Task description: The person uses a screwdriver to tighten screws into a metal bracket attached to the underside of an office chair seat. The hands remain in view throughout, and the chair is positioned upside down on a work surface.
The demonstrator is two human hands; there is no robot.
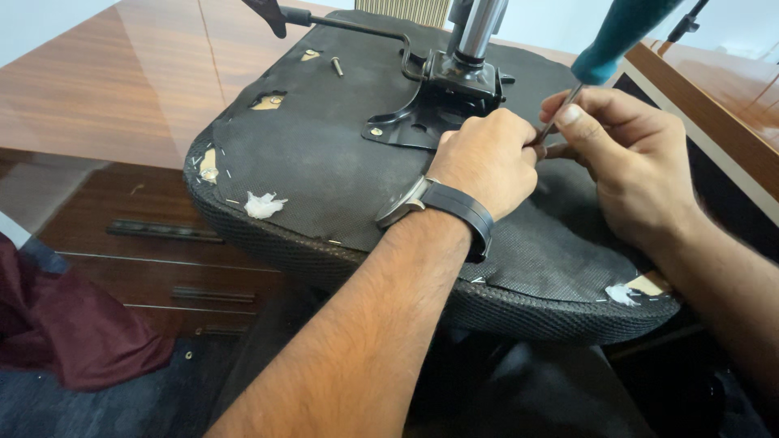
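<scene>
An upturned office chair seat (324, 162) lies underside up, covered in black fabric with a mesh edge. A black metal mounting plate (422, 122) with a steel column (479, 32) is bolted at its middle. My right hand (625, 162) pinches the metal shaft of a screwdriver with a teal handle (621, 36), tip down near the plate's right edge. My left hand (487, 162), with a watch on the wrist, is curled into a fist beside the shaft, fingers touching its lower end. The tip itself is hidden behind my hands.
A loose bolt (337, 66) lies on the seat's far side. A black lever (341, 24) sticks out from the plate. The seat rests on a glossy wooden desk (105, 89) with drawers (162, 268) below. A maroon cloth (65, 324) lies on the floor at left.
</scene>
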